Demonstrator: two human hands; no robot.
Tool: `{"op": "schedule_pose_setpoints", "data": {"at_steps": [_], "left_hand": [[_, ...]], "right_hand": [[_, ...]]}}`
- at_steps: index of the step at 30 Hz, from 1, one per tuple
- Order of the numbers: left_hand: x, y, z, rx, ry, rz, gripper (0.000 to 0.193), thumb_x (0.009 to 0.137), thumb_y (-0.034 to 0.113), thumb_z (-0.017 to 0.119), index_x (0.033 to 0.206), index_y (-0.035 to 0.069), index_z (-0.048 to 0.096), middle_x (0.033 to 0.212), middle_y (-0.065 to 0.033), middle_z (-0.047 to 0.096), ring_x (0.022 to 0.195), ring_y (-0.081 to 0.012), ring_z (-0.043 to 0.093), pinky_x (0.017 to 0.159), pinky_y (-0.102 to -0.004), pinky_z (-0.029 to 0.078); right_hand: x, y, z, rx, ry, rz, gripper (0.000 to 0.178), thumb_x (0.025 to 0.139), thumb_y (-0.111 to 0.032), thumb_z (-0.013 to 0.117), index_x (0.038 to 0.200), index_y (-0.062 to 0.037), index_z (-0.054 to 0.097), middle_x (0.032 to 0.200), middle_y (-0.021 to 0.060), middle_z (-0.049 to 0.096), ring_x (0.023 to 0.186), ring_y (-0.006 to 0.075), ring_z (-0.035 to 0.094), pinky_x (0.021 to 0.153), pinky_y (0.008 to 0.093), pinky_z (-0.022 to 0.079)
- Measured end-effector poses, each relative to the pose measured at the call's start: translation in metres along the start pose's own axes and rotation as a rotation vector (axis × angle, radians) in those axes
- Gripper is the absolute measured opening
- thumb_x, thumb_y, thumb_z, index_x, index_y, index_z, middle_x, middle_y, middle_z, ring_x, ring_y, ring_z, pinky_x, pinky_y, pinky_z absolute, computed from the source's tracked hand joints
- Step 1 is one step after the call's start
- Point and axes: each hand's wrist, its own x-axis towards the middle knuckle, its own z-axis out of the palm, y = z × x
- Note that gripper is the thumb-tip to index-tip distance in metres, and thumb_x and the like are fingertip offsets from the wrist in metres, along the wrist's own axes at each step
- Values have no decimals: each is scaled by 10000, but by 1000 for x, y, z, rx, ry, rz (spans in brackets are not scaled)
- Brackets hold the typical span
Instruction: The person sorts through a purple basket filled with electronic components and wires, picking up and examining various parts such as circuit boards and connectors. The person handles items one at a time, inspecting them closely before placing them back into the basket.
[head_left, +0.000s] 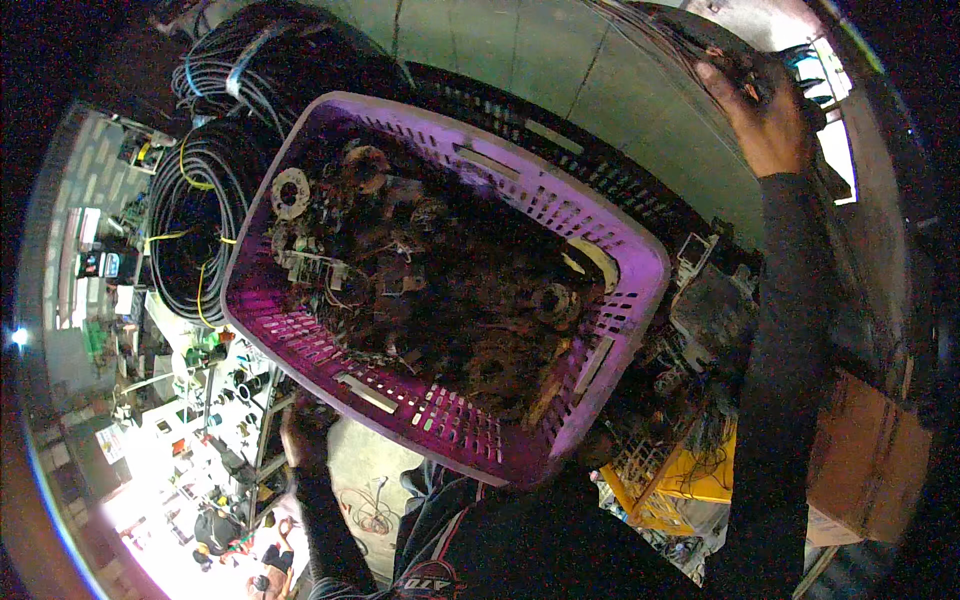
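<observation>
Head view: one frame.
Crate: purple slotted basket, frame centre, full of rusty metal parts.
Left hand: under lower-left rim, fingers clamped on it.
Right hand: upper right, fingers wrapped around dark cables.
Handling: judged heavy; keep level.

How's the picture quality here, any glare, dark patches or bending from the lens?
Head view: strong fisheye bending, so the purple perforated plastic crate bows and the corners go black; glare washes out the lower-left shelves of small parts and a bright patch beside the right hand; the rusty metal parts inside the crate are dim and murky; the left hand sits in shadow.
</observation>
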Motion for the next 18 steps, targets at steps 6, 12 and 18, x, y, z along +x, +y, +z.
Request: {"op": "schedule_pose_setpoints", "data": {"at_steps": [6,12,18], "left_hand": [[24,-129,62,-542,-66,-113,493,1055,341,521,1447,41,512,1388,-111,571,1223,-279,601,973,-456,551],[27,-133,81,-559,-70,-118,492,1055,337,519,1446,39,511,1399,-116,563,1229,-283,596,970,-458,550],[29,-128,64,-576,-31,-88,491,1054,333,518,1446,37,510,1410,-122,554,1234,-286,591,967,-461,549]], "right_hand": [[-2,1,1,-68,58,66,594,865,-569,782,1214,-93,725,1194,116,734,1123,258,681,1010,383,499],[-12,-2,6,-192,126,236,1206,772,-756,746,1516,107,354,1488,328,489,1414,446,467,1185,489,383],[-12,-5,6,-208,155,241,1185,738,-745,791,1450,132,433,1407,349,552,1341,456,538,1122,479,443]]}}
